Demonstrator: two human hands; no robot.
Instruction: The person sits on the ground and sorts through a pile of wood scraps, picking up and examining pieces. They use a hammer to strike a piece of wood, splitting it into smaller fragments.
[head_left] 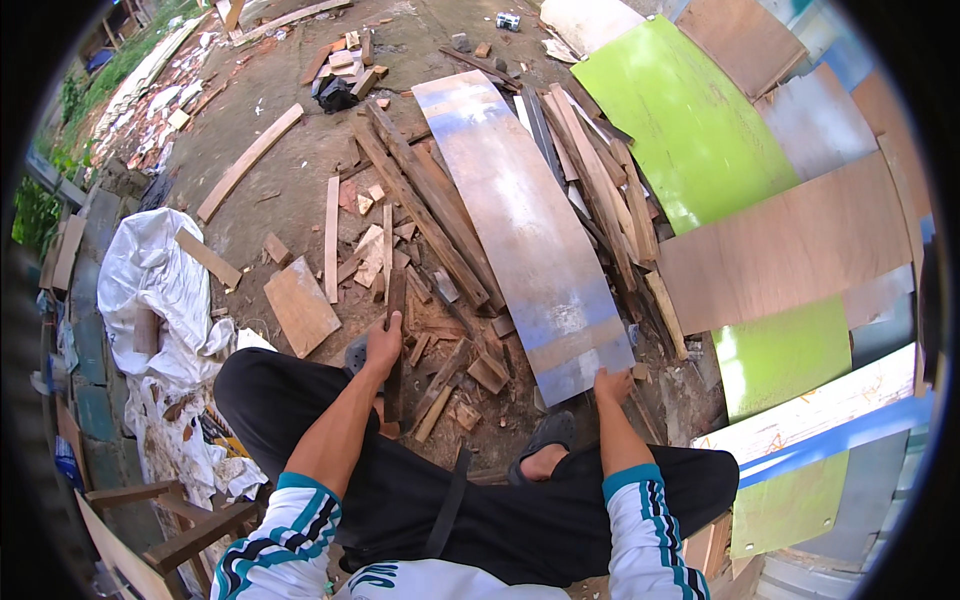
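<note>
A long plywood panel [530, 220] with blue-stained patches lies lengthwise away from me over a pile of wood scraps. My right hand [613, 385] is closed at its near right corner, fingers partly hidden at the edge. My left hand [383, 347] is closed around a dark, narrow wooden strip [394, 385] between my knees. Left of the panel, long brown battens [425, 205] slope across the pile. More wooden slats [600, 185] lie along the panel's right side. Short offcuts [488, 372] are scattered between my two hands.
Bright green boards [690, 120] and a brown plywood sheet [790, 240] lie at the right. A white plastic sack [155, 270] sits at the left, near a square wood piece [302, 307]. My feet in dark clogs [545, 440] flank the scraps.
</note>
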